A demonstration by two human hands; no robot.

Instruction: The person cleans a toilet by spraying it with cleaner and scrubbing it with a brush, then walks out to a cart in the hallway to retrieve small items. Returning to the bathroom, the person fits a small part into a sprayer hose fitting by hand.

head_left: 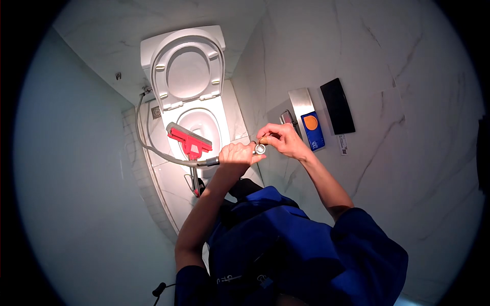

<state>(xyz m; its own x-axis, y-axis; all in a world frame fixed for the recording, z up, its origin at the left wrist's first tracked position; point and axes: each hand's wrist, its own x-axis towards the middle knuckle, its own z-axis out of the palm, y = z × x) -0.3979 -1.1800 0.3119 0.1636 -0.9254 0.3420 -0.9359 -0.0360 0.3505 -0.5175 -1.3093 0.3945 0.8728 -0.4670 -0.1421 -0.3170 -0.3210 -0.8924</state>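
My left hand [236, 158] is closed around the handle of a bidet sprayer, just past the metal fitting [212, 161] where its grey hose [166, 155] joins. The round silver end of the bidet sprayer [260, 149] sticks out beyond the fingers. Bent over that end, my right hand [285, 140] has thumb and fingertips pinched together; whatever lies between them is too small to make out. Left of my hands, a red squeegee [193, 145] with a grey blade stands head up in front of the toilet bowl, its handle running down behind the hose. Neither hand touches it.
A white toilet [222, 115] has its lid and seat raised. The hose runs to a wall valve [147, 91]. On the right marble wall are a metal holder [301, 99], a blue packet with an orange circle [312, 131] and a black panel [337, 106]. A floor drain [156, 112] lies left of the toilet.
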